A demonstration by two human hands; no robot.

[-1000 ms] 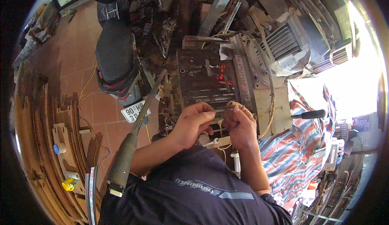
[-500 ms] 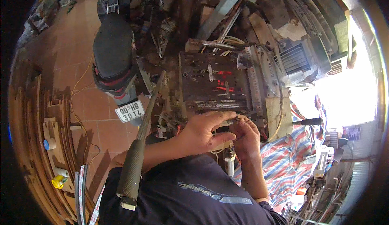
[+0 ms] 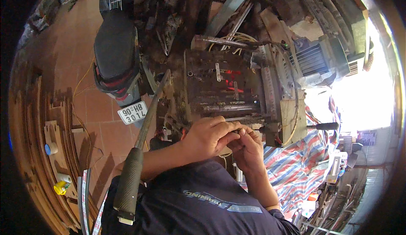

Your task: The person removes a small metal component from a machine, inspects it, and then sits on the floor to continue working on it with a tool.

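Note:
My left hand [image 3: 207, 138] and my right hand [image 3: 249, 148] meet at the near edge of a dark metal machine bed [image 3: 198, 95]. Both have their thumbs and fingers pinched together around a small dark piece, mostly hidden by the fingertips, so its kind does not show. Beyond my hands, a flat metal strip with holes [image 3: 218, 72] and a second short strip [image 3: 236, 90] lie on the bed. Red pieces [image 3: 230, 74] are scattered beside them. A metal bar [image 3: 237, 107] runs across the bed closer to my hands.
A grey finned motor [image 3: 315, 63] stands right of the bed. In the left foreground a long rod with a dark grip [image 3: 130, 180] slants upward. Farther left are a parked motorbike [image 3: 114, 48] and stacked wooden boards [image 3: 38, 150]. A striped sheet [image 3: 287, 167] spreads at right.
My left thumb and fingers have closed from a wide spread to a pinch beside the right fingertips. Both hands have come slightly lower and closer together. The view has shifted a little.

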